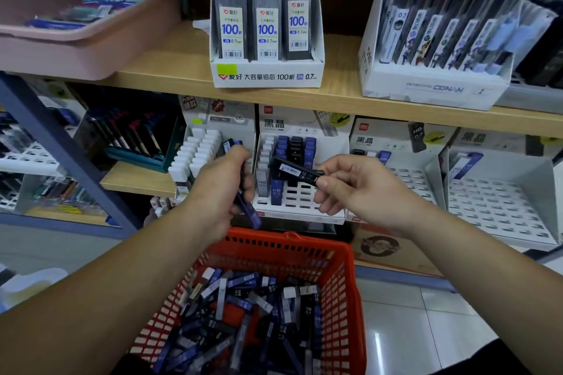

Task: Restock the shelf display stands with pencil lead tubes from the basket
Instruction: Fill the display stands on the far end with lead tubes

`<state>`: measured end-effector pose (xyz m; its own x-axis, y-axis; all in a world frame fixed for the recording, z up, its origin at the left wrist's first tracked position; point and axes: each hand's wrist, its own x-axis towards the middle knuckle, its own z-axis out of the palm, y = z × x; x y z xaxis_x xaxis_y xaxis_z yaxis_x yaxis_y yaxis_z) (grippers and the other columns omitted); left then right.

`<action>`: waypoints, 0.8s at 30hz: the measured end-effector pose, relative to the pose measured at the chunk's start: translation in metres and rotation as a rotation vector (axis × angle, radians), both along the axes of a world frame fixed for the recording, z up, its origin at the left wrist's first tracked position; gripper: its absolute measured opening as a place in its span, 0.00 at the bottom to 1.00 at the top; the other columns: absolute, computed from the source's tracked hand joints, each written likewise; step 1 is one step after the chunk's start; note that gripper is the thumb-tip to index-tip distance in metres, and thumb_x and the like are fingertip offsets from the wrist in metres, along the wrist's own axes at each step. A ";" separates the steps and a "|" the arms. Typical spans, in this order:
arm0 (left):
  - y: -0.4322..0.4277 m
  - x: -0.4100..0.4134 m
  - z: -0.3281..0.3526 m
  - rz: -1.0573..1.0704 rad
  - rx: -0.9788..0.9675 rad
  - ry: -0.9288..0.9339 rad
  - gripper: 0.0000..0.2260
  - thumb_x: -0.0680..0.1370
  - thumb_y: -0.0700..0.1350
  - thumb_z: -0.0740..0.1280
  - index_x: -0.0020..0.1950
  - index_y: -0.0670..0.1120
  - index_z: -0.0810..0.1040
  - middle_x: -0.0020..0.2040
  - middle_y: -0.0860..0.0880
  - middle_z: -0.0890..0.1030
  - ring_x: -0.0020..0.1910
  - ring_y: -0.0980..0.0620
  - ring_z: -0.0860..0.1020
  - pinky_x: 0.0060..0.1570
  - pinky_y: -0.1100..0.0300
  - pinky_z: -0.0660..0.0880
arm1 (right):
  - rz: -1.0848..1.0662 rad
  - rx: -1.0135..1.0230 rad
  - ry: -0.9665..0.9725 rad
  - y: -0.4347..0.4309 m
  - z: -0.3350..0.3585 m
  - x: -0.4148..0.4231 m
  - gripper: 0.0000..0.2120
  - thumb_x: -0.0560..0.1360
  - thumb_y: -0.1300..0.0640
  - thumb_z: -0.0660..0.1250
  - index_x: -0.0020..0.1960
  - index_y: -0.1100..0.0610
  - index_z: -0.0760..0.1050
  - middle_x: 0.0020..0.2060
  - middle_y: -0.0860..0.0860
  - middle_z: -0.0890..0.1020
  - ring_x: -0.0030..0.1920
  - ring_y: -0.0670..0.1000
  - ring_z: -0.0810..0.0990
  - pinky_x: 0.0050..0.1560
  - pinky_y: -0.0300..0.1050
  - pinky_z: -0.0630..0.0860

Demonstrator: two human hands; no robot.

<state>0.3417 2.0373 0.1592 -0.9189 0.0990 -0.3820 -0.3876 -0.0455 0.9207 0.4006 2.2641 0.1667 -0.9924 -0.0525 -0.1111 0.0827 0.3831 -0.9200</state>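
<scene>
A red basket (344,277) below me holds several pencil lead tubes (243,307), dark blue, black and grey. My left hand (219,186) grips a bundle of dark blue tubes (246,207) upright in front of the lower shelf. My right hand (359,189) pinches one black tube (292,170) held sideways. Both hands hover before a white slotted display stand (304,198), partly filled with blue, black and grey tubes at its back rows. To the left, a stand (195,158) holds white-capped tubes.
Two more white slotted stands (499,204) sit to the right, nearly bare. The upper wooden shelf (170,67) carries a box of 100-lead packs (265,24), a Conan lead display (432,39) and a pink tray (79,39). A blue shelf post (61,146) runs at the left.
</scene>
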 end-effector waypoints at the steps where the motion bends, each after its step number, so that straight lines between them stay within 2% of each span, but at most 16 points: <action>1: 0.001 0.000 0.000 -0.026 -0.007 0.010 0.14 0.81 0.53 0.66 0.40 0.49 0.69 0.29 0.51 0.70 0.27 0.51 0.68 0.29 0.56 0.62 | 0.015 0.045 0.009 0.001 -0.002 0.000 0.03 0.83 0.62 0.66 0.53 0.57 0.78 0.40 0.57 0.86 0.41 0.57 0.86 0.49 0.57 0.84; 3: 0.004 -0.002 0.000 -0.072 0.005 0.045 0.17 0.81 0.55 0.69 0.39 0.48 0.69 0.29 0.50 0.69 0.28 0.50 0.67 0.30 0.56 0.68 | 0.051 0.119 0.027 0.004 -0.004 -0.001 0.04 0.82 0.62 0.66 0.53 0.54 0.78 0.41 0.56 0.86 0.41 0.56 0.86 0.49 0.56 0.84; 6: 0.007 0.000 -0.003 -0.131 -0.039 0.062 0.15 0.82 0.53 0.69 0.42 0.45 0.71 0.33 0.47 0.71 0.29 0.50 0.69 0.34 0.53 0.74 | 0.094 0.142 0.032 0.007 -0.004 -0.001 0.06 0.83 0.63 0.65 0.55 0.54 0.77 0.42 0.56 0.86 0.42 0.57 0.86 0.50 0.56 0.84; 10: 0.008 0.013 -0.005 -0.315 -0.105 0.023 0.13 0.82 0.53 0.70 0.52 0.43 0.77 0.45 0.45 0.77 0.33 0.49 0.74 0.28 0.57 0.64 | 0.176 0.288 0.062 0.007 -0.005 0.000 0.08 0.82 0.60 0.66 0.54 0.47 0.78 0.42 0.52 0.85 0.44 0.57 0.84 0.51 0.62 0.82; 13: 0.007 0.021 0.001 -0.475 -0.177 0.035 0.13 0.81 0.54 0.71 0.51 0.44 0.79 0.40 0.45 0.80 0.31 0.52 0.74 0.28 0.57 0.63 | 0.216 0.371 0.069 0.007 -0.003 -0.001 0.07 0.82 0.58 0.67 0.56 0.47 0.79 0.43 0.52 0.84 0.44 0.55 0.83 0.51 0.62 0.81; 15: 0.008 0.026 0.005 -0.558 -0.234 0.062 0.11 0.81 0.54 0.70 0.51 0.47 0.79 0.35 0.48 0.81 0.29 0.54 0.74 0.29 0.58 0.63 | 0.227 0.339 0.058 0.005 -0.001 0.000 0.07 0.82 0.59 0.67 0.56 0.49 0.79 0.42 0.53 0.83 0.43 0.56 0.83 0.50 0.60 0.82; 17: 0.008 0.030 0.005 -0.598 -0.268 0.084 0.13 0.81 0.55 0.69 0.54 0.46 0.79 0.31 0.50 0.79 0.28 0.55 0.74 0.29 0.59 0.64 | 0.208 0.260 0.048 0.003 0.001 0.001 0.08 0.82 0.61 0.67 0.57 0.51 0.81 0.41 0.56 0.83 0.43 0.57 0.85 0.50 0.57 0.83; 19: 0.006 0.029 0.005 -0.604 -0.265 0.093 0.15 0.81 0.56 0.69 0.54 0.44 0.78 0.33 0.47 0.78 0.27 0.55 0.74 0.29 0.59 0.64 | 0.139 0.091 0.008 0.004 0.003 0.001 0.09 0.80 0.64 0.70 0.59 0.54 0.82 0.43 0.61 0.83 0.41 0.58 0.86 0.49 0.53 0.85; 21: 0.004 0.027 0.005 -0.639 -0.245 0.082 0.14 0.81 0.55 0.69 0.53 0.44 0.78 0.36 0.44 0.79 0.31 0.51 0.73 0.29 0.58 0.63 | 0.057 -0.086 -0.052 0.007 0.007 0.001 0.10 0.79 0.65 0.72 0.59 0.57 0.82 0.40 0.62 0.82 0.38 0.58 0.84 0.45 0.49 0.84; 24: 0.005 0.028 0.001 -0.642 -0.230 0.031 0.16 0.82 0.55 0.68 0.57 0.43 0.77 0.37 0.42 0.81 0.37 0.42 0.68 0.28 0.59 0.62 | -0.015 -0.204 -0.088 0.008 0.010 -0.002 0.08 0.78 0.66 0.71 0.57 0.61 0.82 0.34 0.58 0.81 0.33 0.55 0.81 0.39 0.46 0.80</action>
<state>0.3694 2.0421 0.1604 -0.7161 0.5473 -0.4332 -0.2459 0.3830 0.8904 0.3985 2.2724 0.1771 -0.9802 -0.0683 -0.1858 0.1702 0.1876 -0.9674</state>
